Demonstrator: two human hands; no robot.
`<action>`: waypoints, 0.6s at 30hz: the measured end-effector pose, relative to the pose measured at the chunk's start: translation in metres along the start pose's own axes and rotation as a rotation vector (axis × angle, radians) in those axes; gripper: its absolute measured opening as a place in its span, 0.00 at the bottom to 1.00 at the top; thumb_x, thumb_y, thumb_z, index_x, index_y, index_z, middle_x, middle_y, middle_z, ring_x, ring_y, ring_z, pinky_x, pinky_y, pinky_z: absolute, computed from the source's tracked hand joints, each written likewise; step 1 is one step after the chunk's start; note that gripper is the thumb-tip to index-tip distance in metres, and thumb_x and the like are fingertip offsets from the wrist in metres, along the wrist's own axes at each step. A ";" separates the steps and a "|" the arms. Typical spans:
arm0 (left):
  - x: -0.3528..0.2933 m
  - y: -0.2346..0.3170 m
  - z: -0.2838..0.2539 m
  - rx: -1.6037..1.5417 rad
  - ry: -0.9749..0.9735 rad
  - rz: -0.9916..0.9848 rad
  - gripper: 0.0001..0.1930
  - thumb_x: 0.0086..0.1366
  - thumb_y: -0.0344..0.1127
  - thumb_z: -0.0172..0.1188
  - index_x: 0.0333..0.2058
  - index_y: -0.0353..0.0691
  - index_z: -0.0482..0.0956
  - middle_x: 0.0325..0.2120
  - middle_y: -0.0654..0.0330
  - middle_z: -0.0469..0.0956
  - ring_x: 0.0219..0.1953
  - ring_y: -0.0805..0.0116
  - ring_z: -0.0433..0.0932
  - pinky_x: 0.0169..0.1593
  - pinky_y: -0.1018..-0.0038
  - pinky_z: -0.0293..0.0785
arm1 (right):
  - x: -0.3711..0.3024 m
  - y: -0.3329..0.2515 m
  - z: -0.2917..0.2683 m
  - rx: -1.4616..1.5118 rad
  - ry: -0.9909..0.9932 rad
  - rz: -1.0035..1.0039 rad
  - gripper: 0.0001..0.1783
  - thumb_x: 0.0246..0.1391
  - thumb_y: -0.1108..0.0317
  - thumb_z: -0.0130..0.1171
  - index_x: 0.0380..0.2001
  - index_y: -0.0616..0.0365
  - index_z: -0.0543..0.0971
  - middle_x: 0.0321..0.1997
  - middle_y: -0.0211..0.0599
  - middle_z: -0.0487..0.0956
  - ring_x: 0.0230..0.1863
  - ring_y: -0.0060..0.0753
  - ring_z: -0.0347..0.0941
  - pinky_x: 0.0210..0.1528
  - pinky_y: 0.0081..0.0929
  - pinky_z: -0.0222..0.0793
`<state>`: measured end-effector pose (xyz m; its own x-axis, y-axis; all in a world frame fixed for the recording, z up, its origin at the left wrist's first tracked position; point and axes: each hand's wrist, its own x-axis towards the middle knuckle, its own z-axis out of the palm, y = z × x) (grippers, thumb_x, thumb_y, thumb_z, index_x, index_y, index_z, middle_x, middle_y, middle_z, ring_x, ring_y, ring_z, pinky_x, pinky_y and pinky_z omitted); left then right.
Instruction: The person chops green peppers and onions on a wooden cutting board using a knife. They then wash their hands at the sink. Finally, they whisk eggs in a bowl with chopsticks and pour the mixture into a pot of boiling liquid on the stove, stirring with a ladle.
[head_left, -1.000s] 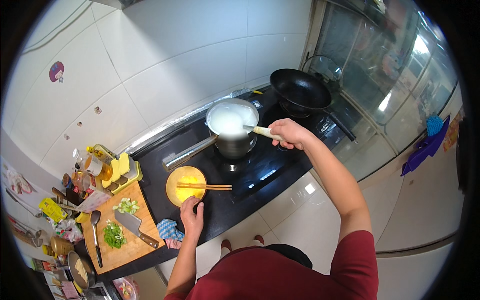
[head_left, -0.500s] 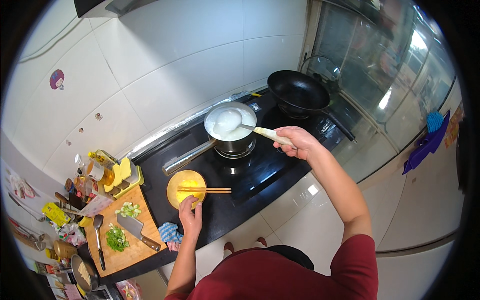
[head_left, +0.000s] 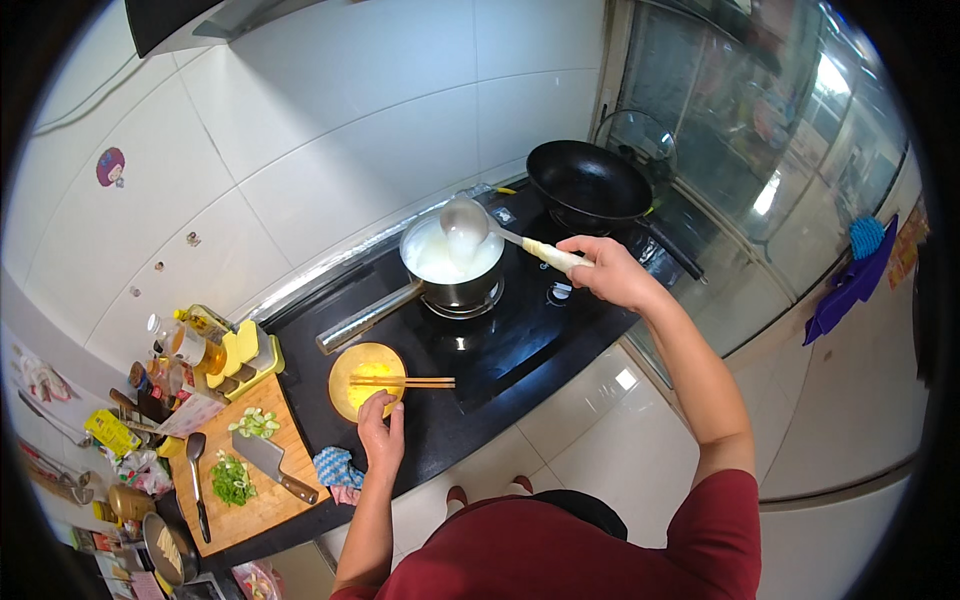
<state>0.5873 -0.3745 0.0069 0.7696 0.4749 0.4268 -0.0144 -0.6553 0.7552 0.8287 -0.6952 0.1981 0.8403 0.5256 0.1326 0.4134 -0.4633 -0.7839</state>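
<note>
My right hand [head_left: 612, 270] is closed round the pale wrapped handle of a ladle [head_left: 466, 215]. The ladle's cup is tilted over a steel saucepan [head_left: 456, 293] on the burner, and white liquid [head_left: 437, 260] runs from it into the same liquid below. At the near rim of a yellowish bowl [head_left: 341, 375], my left hand [head_left: 381, 430] has its fingers and thumb on the edge. Yellow liquid like beaten egg [head_left: 362, 395] is in the bowl. A pair of chopsticks [head_left: 425, 382] lies across it, their ends sticking out to the right.
A black wok [head_left: 585, 180] sits on the right burner. At left, a cutting board [head_left: 265, 515] carries a cleaver [head_left: 262, 455], chopped greens [head_left: 233, 482], white-green slices [head_left: 258, 422] and a spatula [head_left: 198, 480]. Bottles [head_left: 195, 350] and a yellow seasoning box [head_left: 240, 350] stand behind it.
The ladle has risen out of the white liquid and tipped, my right hand lifting slightly with it. My left hand stays at the bowl.
</note>
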 end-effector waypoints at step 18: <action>-0.014 -0.014 -0.014 0.039 0.045 -0.068 0.07 0.58 0.28 0.62 0.36 0.34 0.79 0.42 0.46 0.79 0.48 0.48 0.76 0.55 0.62 0.70 | 0.025 -0.015 0.078 -0.929 0.022 -0.428 0.20 0.49 0.72 0.56 0.48 0.46 0.79 0.27 0.43 0.76 0.26 0.41 0.79 0.26 0.35 0.73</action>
<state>0.5679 -0.3634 -0.0027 0.7385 0.5444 0.3979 0.0620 -0.6424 0.7639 0.8162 -0.6188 0.1659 0.5609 0.7679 0.3093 0.7808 -0.6149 0.1107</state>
